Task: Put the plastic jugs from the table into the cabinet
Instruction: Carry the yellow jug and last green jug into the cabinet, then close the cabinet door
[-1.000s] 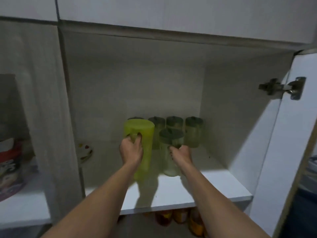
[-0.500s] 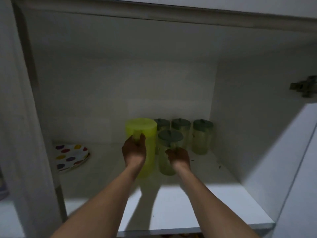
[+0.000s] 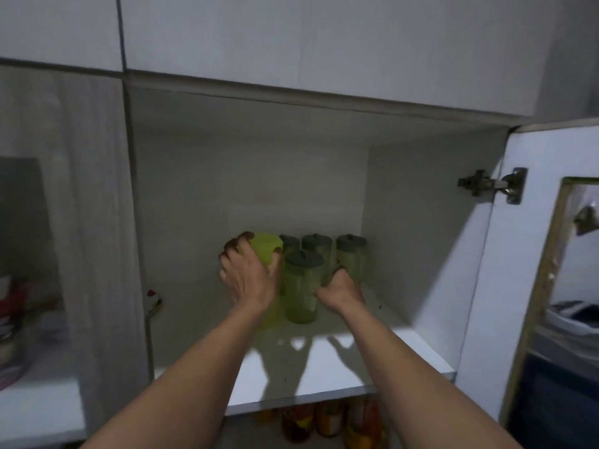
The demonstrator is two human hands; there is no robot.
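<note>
A yellow-green plastic jug (image 3: 267,251) stands on the cabinet shelf (image 3: 291,377). My left hand (image 3: 249,277) wraps its upper part, fingers spread around the rim. Right beside it stands a clear green jug with a dark lid (image 3: 303,286). My right hand (image 3: 340,286) is curled against that jug's right side, where its handle seems to be. Behind them, three more dark-lidded jugs (image 3: 351,254) line the back wall. The lower part of the yellow-green jug is hidden by my left wrist.
The cabinet door (image 3: 479,286) hangs open on the right, with a metal hinge (image 3: 492,186). A spotted plate (image 3: 154,299) lies at the shelf's left edge. Several jars (image 3: 324,419) stand on the level below. The left compartment holds dishes (image 3: 9,303).
The view has pulled back from the cabinet. My left hand has slid up to the yellow-green jug's rim. My right hand has shifted to the clear jug's right side.
</note>
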